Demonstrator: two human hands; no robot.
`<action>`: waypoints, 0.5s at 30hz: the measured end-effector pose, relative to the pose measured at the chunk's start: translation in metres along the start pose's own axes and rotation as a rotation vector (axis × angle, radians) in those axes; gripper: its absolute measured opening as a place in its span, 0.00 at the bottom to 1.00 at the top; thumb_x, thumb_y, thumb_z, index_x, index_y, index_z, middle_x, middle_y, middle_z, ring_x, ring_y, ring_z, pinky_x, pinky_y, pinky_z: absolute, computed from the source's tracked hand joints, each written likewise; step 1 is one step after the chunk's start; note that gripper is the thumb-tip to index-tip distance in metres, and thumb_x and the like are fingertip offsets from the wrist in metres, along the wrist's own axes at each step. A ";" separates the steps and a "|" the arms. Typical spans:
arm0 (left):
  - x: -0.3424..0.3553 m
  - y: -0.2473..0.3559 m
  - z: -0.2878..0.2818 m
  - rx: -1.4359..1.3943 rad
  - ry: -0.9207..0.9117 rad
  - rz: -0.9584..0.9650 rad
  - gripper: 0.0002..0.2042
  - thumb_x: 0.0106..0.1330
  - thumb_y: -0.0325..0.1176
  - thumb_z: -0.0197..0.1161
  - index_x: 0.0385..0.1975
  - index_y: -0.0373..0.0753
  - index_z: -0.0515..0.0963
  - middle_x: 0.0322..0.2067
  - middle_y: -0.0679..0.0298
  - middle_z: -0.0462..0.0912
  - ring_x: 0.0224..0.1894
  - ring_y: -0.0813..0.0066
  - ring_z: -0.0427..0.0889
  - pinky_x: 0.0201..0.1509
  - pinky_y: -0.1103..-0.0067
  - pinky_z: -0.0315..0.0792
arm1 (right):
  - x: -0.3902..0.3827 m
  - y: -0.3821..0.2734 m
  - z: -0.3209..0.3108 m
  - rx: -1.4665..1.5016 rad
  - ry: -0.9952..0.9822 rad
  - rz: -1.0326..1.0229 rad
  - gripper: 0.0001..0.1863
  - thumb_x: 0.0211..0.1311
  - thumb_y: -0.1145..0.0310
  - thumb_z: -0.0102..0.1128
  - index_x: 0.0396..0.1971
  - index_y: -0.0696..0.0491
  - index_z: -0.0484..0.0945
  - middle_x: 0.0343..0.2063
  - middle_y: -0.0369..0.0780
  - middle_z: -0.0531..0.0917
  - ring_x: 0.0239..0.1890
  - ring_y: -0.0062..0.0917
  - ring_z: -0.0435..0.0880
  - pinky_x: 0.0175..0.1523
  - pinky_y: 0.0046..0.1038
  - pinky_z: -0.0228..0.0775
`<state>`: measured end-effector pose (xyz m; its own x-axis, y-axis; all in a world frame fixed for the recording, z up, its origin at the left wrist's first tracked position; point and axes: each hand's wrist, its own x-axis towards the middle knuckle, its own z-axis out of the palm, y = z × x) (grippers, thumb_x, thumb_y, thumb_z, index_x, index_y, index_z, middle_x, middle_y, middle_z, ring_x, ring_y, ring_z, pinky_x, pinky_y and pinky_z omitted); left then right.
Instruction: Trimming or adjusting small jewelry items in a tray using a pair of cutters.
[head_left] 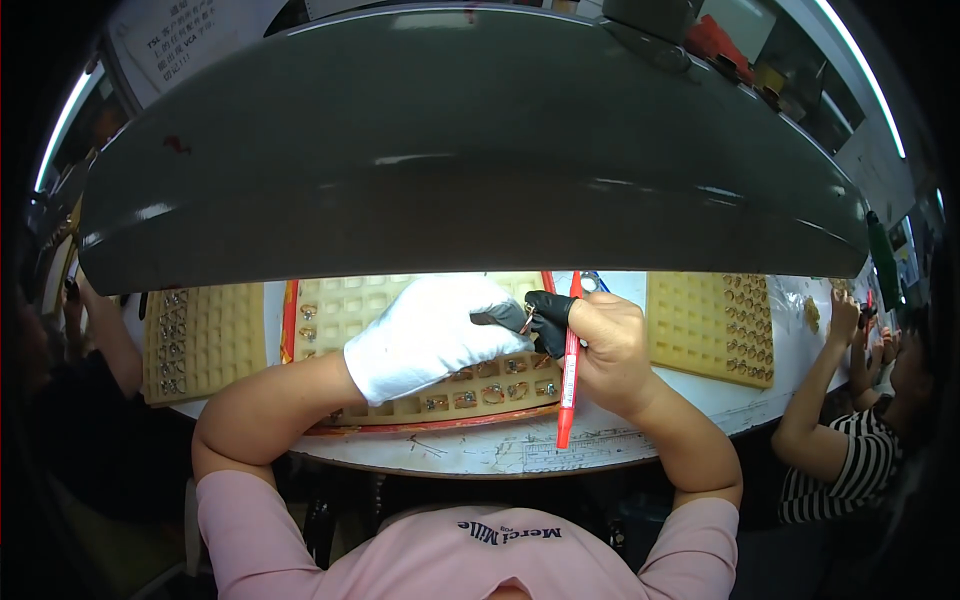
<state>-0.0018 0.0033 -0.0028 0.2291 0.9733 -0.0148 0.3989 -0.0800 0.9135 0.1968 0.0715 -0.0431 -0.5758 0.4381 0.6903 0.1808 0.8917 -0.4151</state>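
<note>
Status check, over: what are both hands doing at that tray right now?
Left hand, white glove, and right hand, black fingertip covers plus red pen, pinch a small part. Yellow grid tray beneath. Lamp hood hides the far side.

— Where's the 1 camera sitting?
— On the person's head, looking steeply down, close over the white table (pixel 640 445).
— What blocks it?
— A grey lamp hood (pixel 470 140) fills 10 to 2 o'clock. Forearms enter from 6 o'clock, and a co-worker (pixel 850 440) shows at 4 o'clock.
</note>
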 end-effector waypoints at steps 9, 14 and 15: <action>0.001 -0.004 -0.002 0.068 -0.009 0.086 0.06 0.60 0.31 0.64 0.34 0.38 0.80 0.24 0.67 0.77 0.24 0.83 0.74 0.28 0.82 0.70 | 0.002 -0.014 -0.010 0.743 -0.264 0.695 0.10 0.59 0.82 0.53 0.38 0.60 0.80 0.23 0.34 0.80 0.18 0.10 0.74 0.21 0.14 0.66; 0.001 -0.003 -0.001 0.008 -0.040 0.085 0.06 0.62 0.32 0.62 0.34 0.37 0.80 0.25 0.64 0.78 0.24 0.79 0.74 0.30 0.80 0.70 | 0.001 -0.010 -0.014 0.882 -0.306 0.801 0.09 0.63 0.77 0.51 0.38 0.59 0.80 0.19 0.34 0.79 0.13 0.10 0.73 0.17 0.13 0.64; 0.003 -0.004 -0.001 0.107 0.013 0.225 0.06 0.62 0.32 0.62 0.34 0.36 0.80 0.25 0.63 0.78 0.24 0.79 0.75 0.29 0.80 0.70 | 0.002 -0.009 -0.013 0.905 -0.305 0.818 0.09 0.63 0.76 0.51 0.38 0.59 0.80 0.18 0.34 0.79 0.12 0.10 0.72 0.17 0.13 0.63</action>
<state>-0.0036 0.0064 -0.0058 0.3115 0.9311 0.1899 0.4313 -0.3166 0.8448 0.2047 0.0658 -0.0302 -0.7361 0.6727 -0.0752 0.0299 -0.0786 -0.9965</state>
